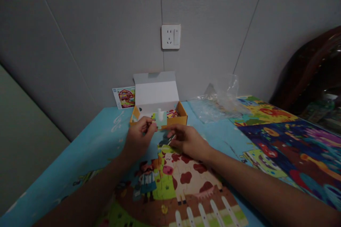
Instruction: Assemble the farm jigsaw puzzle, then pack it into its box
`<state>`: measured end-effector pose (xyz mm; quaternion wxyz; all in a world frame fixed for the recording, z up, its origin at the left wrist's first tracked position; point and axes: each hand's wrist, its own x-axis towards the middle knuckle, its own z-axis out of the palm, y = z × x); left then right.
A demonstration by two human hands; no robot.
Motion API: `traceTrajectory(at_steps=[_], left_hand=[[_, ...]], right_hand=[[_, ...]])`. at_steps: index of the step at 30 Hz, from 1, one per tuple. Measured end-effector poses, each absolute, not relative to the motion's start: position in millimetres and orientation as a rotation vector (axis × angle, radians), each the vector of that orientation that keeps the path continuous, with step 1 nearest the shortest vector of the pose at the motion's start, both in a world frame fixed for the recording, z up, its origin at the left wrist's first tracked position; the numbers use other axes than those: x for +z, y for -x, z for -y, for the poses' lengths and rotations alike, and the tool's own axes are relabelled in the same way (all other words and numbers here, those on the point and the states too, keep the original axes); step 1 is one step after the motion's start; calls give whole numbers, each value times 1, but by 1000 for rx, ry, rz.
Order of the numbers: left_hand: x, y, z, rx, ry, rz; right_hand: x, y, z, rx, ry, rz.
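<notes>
My left hand (pixel 140 136) is closed, pinching a pale green jigsaw piece (pixel 161 117) between thumb and fingertips, just in front of an open box. My right hand (pixel 190 142) hovers over the top edge of a partly assembled jigsaw puzzle (pixel 186 179), its fingers curled. Between its thumb and fingers shows a thin white edge, which looks like another jigsaw piece seen edge-on. The assembled part shows a spotted cow, a figure in a blue skirt and a white fence. Loose pieces lie in the orange-sided box (pixel 182 115), whose white lid (pixel 157 92) stands raised.
A picture card (pixel 125 97) leans on the wall left of the box. Crumpled clear plastic bags (pixel 218 103) lie to the right. Colourful picture puzzles or sheets (pixel 290 145) cover the table's right side. A socket (pixel 171 37) is on the wall; a dark chair (pixel 306 64) stands at right.
</notes>
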<state>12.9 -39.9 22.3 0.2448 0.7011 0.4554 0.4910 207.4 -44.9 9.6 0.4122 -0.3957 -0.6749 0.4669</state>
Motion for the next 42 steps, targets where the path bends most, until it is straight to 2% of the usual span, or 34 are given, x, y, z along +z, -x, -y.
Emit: traceTrajectory(at_steps=[4, 10, 17, 24, 33, 42], left_hand=[[21, -11, 41, 1154, -1986, -1248], [22, -15, 56, 949, -1737, -804], [16, -20, 46, 1011, -1639, -1010], [22, -13, 38, 1386, -1607, -1296], [9, -9, 32, 1268, -1822, -1406], [16, -17, 48, 1077, -1910, -1121]], right_hand=[[20, -207, 46, 1119, 1028, 1547], [23, -202, 53, 1115, 1018, 1538], [20, -202, 57, 673, 1204, 1817], [22, -203, 62, 428, 1175, 2369], [22, -202, 57, 495, 1155, 2389], [20, -198, 52, 775, 1193, 1895]])
